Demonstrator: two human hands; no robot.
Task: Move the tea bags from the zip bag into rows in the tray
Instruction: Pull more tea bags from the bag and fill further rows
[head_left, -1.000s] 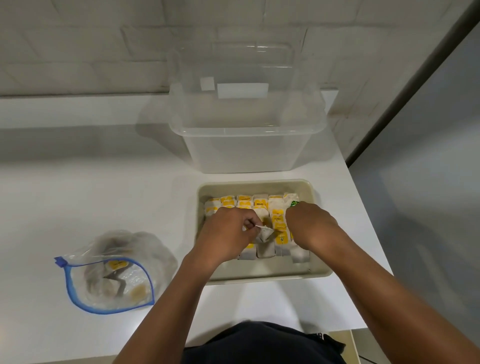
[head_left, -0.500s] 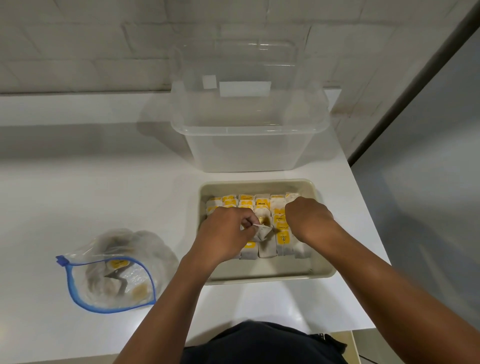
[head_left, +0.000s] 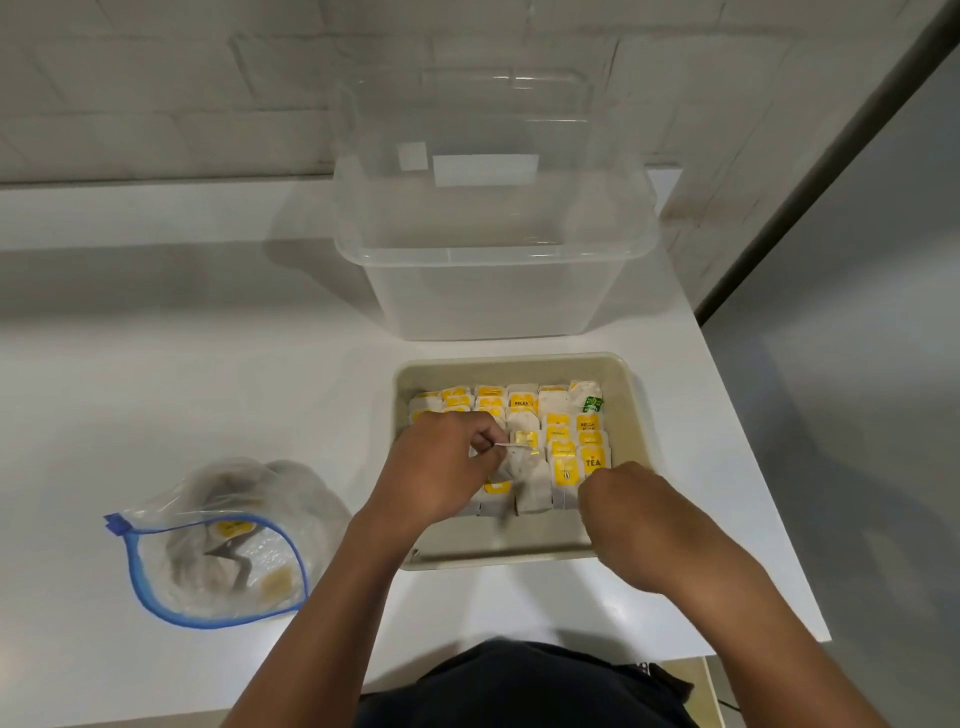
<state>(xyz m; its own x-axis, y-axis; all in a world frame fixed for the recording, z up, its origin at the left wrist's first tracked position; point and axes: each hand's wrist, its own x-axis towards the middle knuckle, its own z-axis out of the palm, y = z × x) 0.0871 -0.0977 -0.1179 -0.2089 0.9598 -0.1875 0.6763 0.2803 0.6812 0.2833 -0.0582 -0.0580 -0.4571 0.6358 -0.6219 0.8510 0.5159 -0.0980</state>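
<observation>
Tea bags with yellow tags stand packed in rows inside the beige tray, filling its far and middle part; one bag at the far right corner carries a green tag. My left hand sits over the left half of those rows, its fingers curled and pinching a small tag or string end of one loose tea bag that lies tilted across the middle rows, just beside my knuckles. My right hand is at the near right of the tray, fingers curled under, against the front of the right-hand rows; I cannot tell from here whether it grips a bag or only presses on them.

On the white tabletop, well to the left of the tray, the zip bag lies open with its blue seal spread wide, and a few tea bags remain inside it. Beyond the tray, close to its far rim, stands a clear plastic tub against the white brick wall.
</observation>
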